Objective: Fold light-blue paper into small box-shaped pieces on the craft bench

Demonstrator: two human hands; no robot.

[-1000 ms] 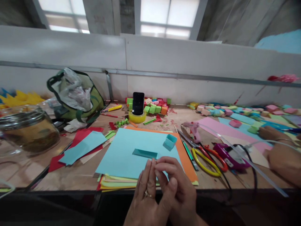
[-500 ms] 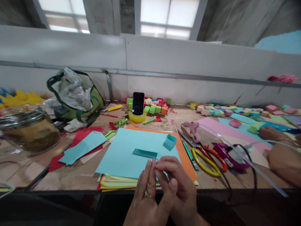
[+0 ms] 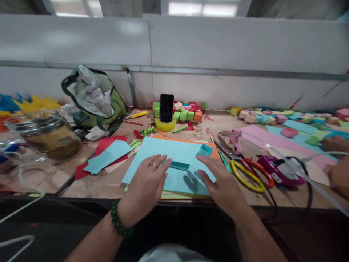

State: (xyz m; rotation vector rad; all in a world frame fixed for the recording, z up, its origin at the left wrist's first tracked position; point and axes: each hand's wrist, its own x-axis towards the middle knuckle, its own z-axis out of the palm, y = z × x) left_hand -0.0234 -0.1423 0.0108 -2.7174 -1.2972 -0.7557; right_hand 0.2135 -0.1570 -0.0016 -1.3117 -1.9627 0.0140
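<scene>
My left hand [image 3: 147,182], with a ring and a green bead bracelet, is over the left side of a light blue paper sheet [image 3: 160,147]. Its fingers are stretched out beside the left end of a folded blue paper strip [image 3: 180,166]; whether they touch it I cannot tell. Over the sheet's right side is my right hand [image 3: 223,183], thumb and fingers apart, holding nothing. Its fingertips are just below a small open blue paper box [image 3: 205,149]. An orange sheet [image 3: 177,138] and other coloured sheets lie underneath.
Scissors [image 3: 248,176], a pink glue gun [image 3: 236,140] and a purple device [image 3: 280,171] with cables lie right. A phone [image 3: 166,108] stands in yellow tape [image 3: 165,124] before paper cubes [image 3: 185,115]. Left are a jar [image 3: 51,140] and a bag [image 3: 118,103]. Another person's hand [image 3: 336,143] is far right.
My hands were together at the sheet's front edge; they have parted, the left moving left and the right moving right, both further over the sheet. The camera view has tilted down.
</scene>
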